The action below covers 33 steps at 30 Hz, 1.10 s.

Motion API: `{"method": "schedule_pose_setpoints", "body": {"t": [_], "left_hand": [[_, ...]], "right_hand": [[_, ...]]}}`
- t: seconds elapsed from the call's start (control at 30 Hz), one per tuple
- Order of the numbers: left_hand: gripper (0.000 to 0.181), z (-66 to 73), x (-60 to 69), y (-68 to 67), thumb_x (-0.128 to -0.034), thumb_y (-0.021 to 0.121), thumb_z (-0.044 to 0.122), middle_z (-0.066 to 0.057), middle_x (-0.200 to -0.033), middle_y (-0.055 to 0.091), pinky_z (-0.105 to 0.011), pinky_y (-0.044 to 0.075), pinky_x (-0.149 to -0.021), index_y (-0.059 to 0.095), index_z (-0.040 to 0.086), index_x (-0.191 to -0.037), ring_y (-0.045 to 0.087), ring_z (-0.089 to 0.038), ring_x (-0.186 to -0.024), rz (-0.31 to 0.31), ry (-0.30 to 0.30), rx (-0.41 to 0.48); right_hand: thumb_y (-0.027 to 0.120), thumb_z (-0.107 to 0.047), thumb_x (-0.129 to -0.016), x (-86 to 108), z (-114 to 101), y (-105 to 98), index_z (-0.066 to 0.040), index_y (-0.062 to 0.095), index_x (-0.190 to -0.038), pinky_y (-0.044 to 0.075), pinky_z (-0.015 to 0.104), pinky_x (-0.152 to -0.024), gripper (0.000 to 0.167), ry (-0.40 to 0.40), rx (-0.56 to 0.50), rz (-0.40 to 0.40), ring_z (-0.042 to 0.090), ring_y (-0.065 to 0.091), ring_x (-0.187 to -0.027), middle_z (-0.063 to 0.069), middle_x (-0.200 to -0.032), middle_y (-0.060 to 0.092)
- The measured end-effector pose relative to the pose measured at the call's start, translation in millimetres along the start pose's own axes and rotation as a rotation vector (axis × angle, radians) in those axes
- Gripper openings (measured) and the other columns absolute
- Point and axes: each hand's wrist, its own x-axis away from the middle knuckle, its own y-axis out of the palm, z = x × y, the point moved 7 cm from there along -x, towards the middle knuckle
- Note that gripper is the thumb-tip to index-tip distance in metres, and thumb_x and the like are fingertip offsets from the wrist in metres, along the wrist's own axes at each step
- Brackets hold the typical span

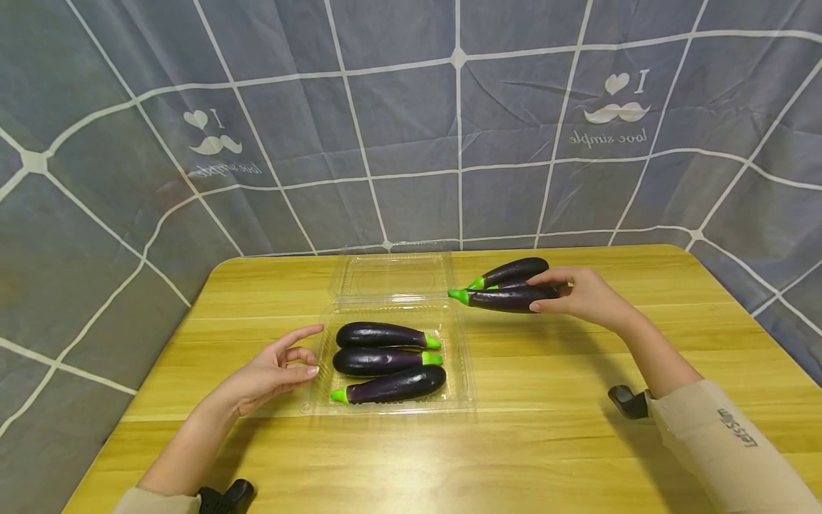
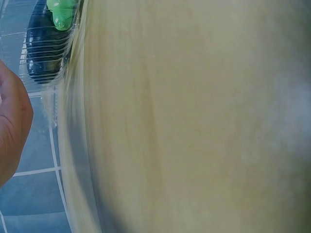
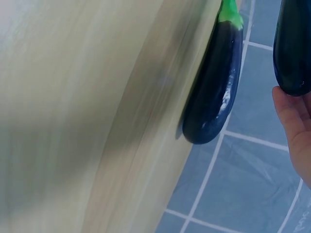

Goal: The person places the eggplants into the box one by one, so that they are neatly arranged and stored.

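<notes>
A clear plastic clamshell box (image 1: 464, 400) stands on the table, its lid (image 1: 398, 275) folded back. Inside lie three eggplants: a rear one (image 1: 379, 334), a middle one (image 1: 375, 362) and a front one (image 1: 398, 385) with its green stem pointing left. At the box's left side is my left hand (image 1: 272, 371), fingers loosely bent and nothing held; whether a fingertip touches the rim I cannot tell. My right hand (image 1: 581, 296) grips the thick end of another eggplant (image 1: 497, 299), also seen as the held eggplant (image 3: 294, 48) in the right wrist view. Behind it, another eggplant (image 1: 516, 270) lies on the table.
Part of one more dark eggplant shows between the held one and the rear one in the head view. The wooden table (image 1: 546, 442) ends at a grey-blue curtain (image 1: 411, 128) with white lines. A dark wrist device (image 1: 628, 402) juts from the right sleeve.
</notes>
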Motion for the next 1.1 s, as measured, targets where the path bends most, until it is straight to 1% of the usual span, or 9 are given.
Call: {"method": "schedule_pose_setpoints", "body": {"t": [0.17, 0.3, 0.33, 0.47, 0.7, 0.87, 0.97, 1.1], "left_hand": [[0.071, -0.5, -0.7, -0.4, -0.0872, 0.061, 0.0, 0.003, -0.093, 0.054, -0.023, 0.051, -0.077, 0.023, 0.01, -0.147, 0.058, -0.007, -0.084, -0.017, 0.015, -0.003], [0.071, 1.2, -0.3, 0.6, -0.0872, 0.062, 0.0, 0.002, -0.093, 0.055, -0.023, 0.052, -0.077, 0.024, 0.009, -0.147, 0.059, -0.008, -0.084, -0.022, 0.022, 0.005], [0.072, 1.9, -0.1, 0.8, -0.0862, 0.064, 0.001, 0.002, -0.092, 0.055, -0.023, 0.052, -0.077, 0.024, 0.009, -0.146, 0.059, -0.008, -0.084, -0.013, 0.015, 0.008], [0.072, 3.2, 0.1, 1.7, -0.0865, 0.064, 0.002, 0.0, -0.093, 0.055, -0.024, 0.052, -0.077, 0.024, 0.008, -0.147, 0.059, -0.009, -0.084, -0.015, 0.015, 0.014], [0.073, 2.9, 1.1, 1.8, -0.086, 0.064, 0.0, 0.002, -0.091, 0.055, -0.023, 0.052, -0.076, 0.024, 0.008, -0.146, 0.059, -0.008, -0.083, 0.006, -0.005, 0.005], [0.072, 2.8, 0.9, 1.9, -0.0865, 0.064, 0.002, 0.001, -0.092, 0.053, -0.023, 0.051, -0.075, 0.024, 0.008, -0.146, 0.058, -0.008, -0.083, 0.008, 0.0, -0.005], [0.072, 2.4, 0.3, 1.4, -0.0863, 0.064, 0.003, 0.0, -0.093, 0.053, -0.023, 0.051, -0.075, 0.024, 0.008, -0.146, 0.058, -0.008, -0.083, 0.006, 0.002, -0.005], [0.072, 2.1, 0.5, 1.0, -0.086, 0.064, 0.002, 0.001, -0.092, 0.053, -0.023, 0.051, -0.075, 0.024, 0.008, -0.146, 0.058, -0.008, -0.083, 0.015, -0.006, -0.01]], "right_hand": [[0.077, -0.035, -0.076, -2.0, -7, 3, -0.011, 0.066, -0.115, 0.048, 0.023, -0.073, 0.047, -0.029, 0.008, -0.022, 0.021, 0.055, -0.094, 0.009, -0.116, 0.06], [0.077, -0.033, -0.076, -3.2, -14, 6, -0.01, 0.066, -0.115, 0.049, 0.022, -0.075, 0.047, -0.055, -0.005, -0.035, 0.021, 0.056, -0.098, 0.009, -0.117, 0.06], [0.077, -0.033, -0.076, -3.7, -16, 7, -0.011, 0.066, -0.115, 0.049, 0.022, -0.075, 0.046, -0.057, -0.006, -0.037, 0.021, 0.055, -0.098, 0.009, -0.117, 0.06], [0.078, -0.032, -0.075, -6.9, -22, 11, -0.011, 0.067, -0.114, 0.049, 0.023, -0.073, 0.045, -0.074, -0.017, -0.044, 0.02, 0.055, -0.094, 0.008, -0.115, 0.06], [0.078, -0.029, -0.076, -13.2, -32, 19, -0.008, 0.067, -0.113, 0.05, 0.024, -0.068, 0.044, -0.112, -0.054, -0.07, 0.02, 0.058, -0.085, 0.01, -0.115, 0.06], [0.079, -0.026, -0.075, -18.3, -37, 25, -0.006, 0.066, -0.114, 0.051, 0.025, -0.068, 0.045, -0.121, -0.09, -0.091, 0.019, 0.06, -0.086, 0.012, -0.116, 0.06], [0.079, -0.025, -0.075, -21.4, -42, 29, -0.006, 0.066, -0.113, 0.052, 0.026, -0.069, 0.045, -0.135, -0.1, -0.094, 0.02, 0.061, -0.087, 0.01, -0.115, 0.06], [0.08, -0.026, -0.074, -24.1, -49, 35, -0.008, 0.066, -0.114, 0.052, 0.029, -0.073, 0.046, -0.157, -0.098, -0.109, 0.018, 0.06, -0.092, 0.007, -0.115, 0.061]]}}
